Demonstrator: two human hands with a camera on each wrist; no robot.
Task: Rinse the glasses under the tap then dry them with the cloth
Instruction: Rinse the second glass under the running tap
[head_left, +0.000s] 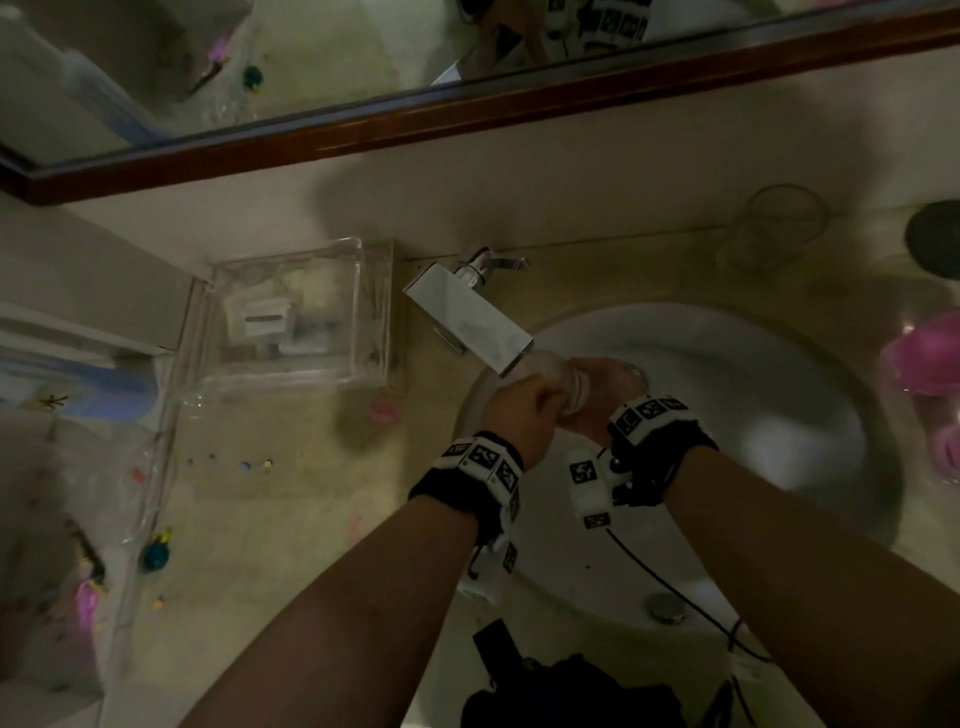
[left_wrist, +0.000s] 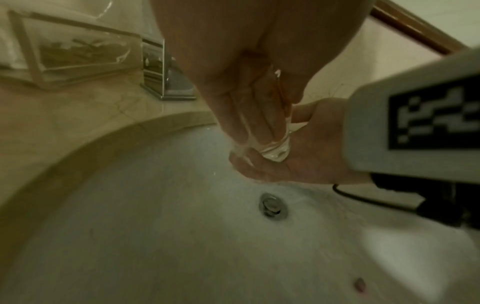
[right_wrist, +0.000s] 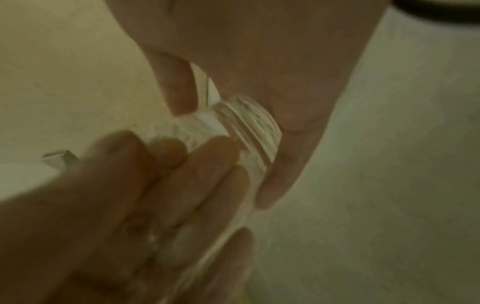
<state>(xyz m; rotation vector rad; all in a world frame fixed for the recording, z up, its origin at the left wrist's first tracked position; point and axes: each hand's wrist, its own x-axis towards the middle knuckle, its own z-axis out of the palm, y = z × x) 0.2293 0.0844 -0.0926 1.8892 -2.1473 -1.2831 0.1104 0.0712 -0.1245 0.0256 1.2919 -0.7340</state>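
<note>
Only the head view shows the tap (head_left: 470, 317), the mirror (head_left: 467, 109) along the top of frame, a spare glass (head_left: 779, 223) upper right and a clear box (head_left: 291, 317) mid-left; the left wrist view catches the drain (left_wrist: 273, 206). Beige stone tabletop (head_left: 291, 493), white sink (head_left: 779, 415). Mid-frame, under the spout, left hand (head_left: 524, 410) fingers curl around the glass (head_left: 569, 384), right hand (head_left: 613, 387) cupping its base.

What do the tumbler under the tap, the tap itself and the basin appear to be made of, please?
Tumbler: clear glass, seemingly; the left hand shows through it, though clear plastic is possible.
Tap: polished metal, probably chrome-plated, with mirror-like flat faces.
Basin: glossy white, likely glazed ceramic, with soft highlights.
</note>
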